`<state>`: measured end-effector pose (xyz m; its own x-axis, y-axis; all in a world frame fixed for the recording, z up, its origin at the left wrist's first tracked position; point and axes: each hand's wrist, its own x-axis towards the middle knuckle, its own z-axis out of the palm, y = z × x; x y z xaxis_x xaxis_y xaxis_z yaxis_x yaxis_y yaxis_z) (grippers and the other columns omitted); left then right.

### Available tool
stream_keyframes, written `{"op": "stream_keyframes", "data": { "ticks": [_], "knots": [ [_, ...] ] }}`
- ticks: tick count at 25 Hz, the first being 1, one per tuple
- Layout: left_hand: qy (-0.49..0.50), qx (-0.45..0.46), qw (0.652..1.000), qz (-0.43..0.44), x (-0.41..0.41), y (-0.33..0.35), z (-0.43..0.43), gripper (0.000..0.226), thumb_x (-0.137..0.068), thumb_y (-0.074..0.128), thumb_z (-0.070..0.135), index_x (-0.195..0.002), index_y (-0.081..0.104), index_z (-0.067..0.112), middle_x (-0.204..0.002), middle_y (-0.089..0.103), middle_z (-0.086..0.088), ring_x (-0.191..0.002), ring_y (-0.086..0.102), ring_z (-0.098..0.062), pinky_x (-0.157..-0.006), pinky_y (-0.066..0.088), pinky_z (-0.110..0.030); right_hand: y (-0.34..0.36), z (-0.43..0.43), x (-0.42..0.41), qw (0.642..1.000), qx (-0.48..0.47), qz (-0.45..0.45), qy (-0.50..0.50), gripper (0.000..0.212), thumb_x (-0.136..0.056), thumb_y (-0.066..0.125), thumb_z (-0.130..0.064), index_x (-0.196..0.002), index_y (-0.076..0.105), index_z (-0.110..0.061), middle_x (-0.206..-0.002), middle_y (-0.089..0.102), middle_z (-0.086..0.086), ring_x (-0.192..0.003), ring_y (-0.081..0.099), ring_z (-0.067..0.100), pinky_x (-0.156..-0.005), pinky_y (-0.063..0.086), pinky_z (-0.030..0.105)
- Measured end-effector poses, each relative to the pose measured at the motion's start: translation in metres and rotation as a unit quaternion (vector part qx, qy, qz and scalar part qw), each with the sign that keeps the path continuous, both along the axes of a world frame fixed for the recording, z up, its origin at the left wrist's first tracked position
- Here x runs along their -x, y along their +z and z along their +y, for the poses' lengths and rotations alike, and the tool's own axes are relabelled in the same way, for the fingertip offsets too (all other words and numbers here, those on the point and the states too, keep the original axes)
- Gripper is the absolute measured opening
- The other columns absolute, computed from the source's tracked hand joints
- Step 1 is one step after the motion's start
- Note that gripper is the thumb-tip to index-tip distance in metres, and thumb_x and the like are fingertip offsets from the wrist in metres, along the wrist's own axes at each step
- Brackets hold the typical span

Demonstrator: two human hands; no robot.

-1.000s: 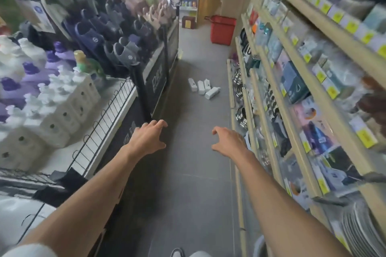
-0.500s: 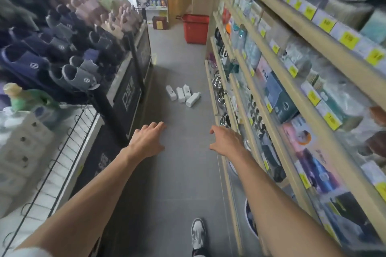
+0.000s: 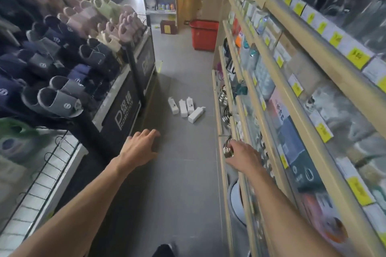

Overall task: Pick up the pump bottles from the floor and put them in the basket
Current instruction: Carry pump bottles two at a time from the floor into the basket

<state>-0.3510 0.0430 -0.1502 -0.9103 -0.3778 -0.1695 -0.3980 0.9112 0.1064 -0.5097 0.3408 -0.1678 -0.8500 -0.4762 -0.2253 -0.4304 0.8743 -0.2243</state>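
Observation:
Several white pump bottles (image 3: pixel 186 109) lie in a small cluster on the grey aisle floor ahead, one of them (image 3: pixel 196 114) angled to the right. A red basket (image 3: pixel 203 34) stands on the floor far down the aisle, by the right-hand shelving. My left hand (image 3: pixel 140 148) is stretched forward over the floor, fingers spread, holding nothing. My right hand (image 3: pixel 243 156) reaches forward beside the lower right shelf, fingers loosely apart and empty. Both hands are well short of the bottles.
A slipper display stand (image 3: pixel 69 58) with a black promotion panel (image 3: pixel 125 110) lines the left side. Wooden shelves (image 3: pixel 292 94) packed with goods run along the right. A brown box (image 3: pixel 168 26) sits on the floor far ahead. My shoe (image 3: pixel 165 250) shows at the bottom.
The view has advanced down the aisle; the bottles and the red basket look closer. My right hand has drifted toward the right-hand shelf. Both hands stay empty.

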Motion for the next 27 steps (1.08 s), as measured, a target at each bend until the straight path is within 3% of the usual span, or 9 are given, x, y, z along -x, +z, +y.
{"op": "stream_keyframes", "data": {
  "ticks": [6,9,13,18,22,27],
  "knots": [
    [0.041,-0.059,0.997,0.015,0.102,-0.017,-0.070,0.072,-0.081,0.078,0.043,-0.141,0.038,0.034,-0.136,0.051,0.002,-0.122,0.052,-0.025,-0.097,0.045,-0.043,-0.002,-0.053,0.107,0.999,0.014,-0.014,-0.035,0.048,-0.087,0.075,-0.033,-0.131,0.055,-0.027,-0.127,0.062,-0.002,-0.110,0.061,0.022,-0.082,0.045,0.034],
    [0.042,-0.080,0.996,0.024,0.161,-0.022,-0.104,0.071,-0.081,0.077,0.041,-0.141,0.039,0.032,-0.136,0.051,0.001,-0.122,0.051,-0.026,-0.096,0.045,-0.044,0.002,-0.089,0.158,0.998,0.016,-0.018,-0.054,0.043,-0.088,0.076,-0.033,-0.125,0.056,-0.026,-0.117,0.064,-0.002,-0.100,0.062,0.019,-0.077,0.046,0.032],
    [0.012,-0.065,0.998,0.017,0.252,-0.018,-0.157,0.070,-0.081,0.074,0.038,-0.141,0.038,0.031,-0.133,0.052,0.001,-0.121,0.051,-0.026,-0.096,0.045,-0.044,0.008,-0.146,0.234,0.997,0.023,-0.015,-0.069,0.044,-0.086,0.078,-0.032,-0.123,0.056,-0.025,-0.110,0.065,-0.003,-0.093,0.063,0.018,-0.081,0.052,0.035],
    [0.003,-0.050,0.999,0.008,0.345,-0.018,-0.217,0.068,-0.081,0.075,0.038,-0.139,0.040,0.029,-0.131,0.052,0.000,-0.120,0.052,-0.028,-0.095,0.046,-0.045,0.002,-0.197,0.319,0.997,0.011,-0.016,-0.076,0.045,-0.084,0.079,-0.034,-0.122,0.057,-0.025,-0.115,0.067,-0.003,-0.099,0.064,0.020,-0.085,0.053,0.037],
    [0.008,-0.049,0.999,-0.003,0.423,-0.025,-0.264,0.068,-0.082,0.075,0.040,-0.139,0.040,0.032,-0.133,0.051,0.001,-0.121,0.051,-0.027,-0.097,0.045,-0.045,-0.014,-0.238,0.402,0.996,0.003,-0.033,-0.079,0.047,-0.086,0.077,-0.030,-0.127,0.054,-0.026,-0.117,0.066,-0.002,-0.096,0.060,0.020,-0.076,0.046,0.032],
    [0.029,-0.033,0.999,-0.030,0.504,-0.034,-0.309,0.073,-0.082,0.076,0.041,-0.143,0.037,0.033,-0.133,0.050,0.002,-0.121,0.051,-0.026,-0.098,0.043,-0.044,-0.033,-0.290,0.502,0.997,0.005,-0.052,-0.049,0.049,-0.086,0.074,-0.031,-0.130,0.054,-0.027,-0.129,0.063,-0.003,-0.110,0.062,0.022,-0.085,0.051,0.037]
  ]
}}
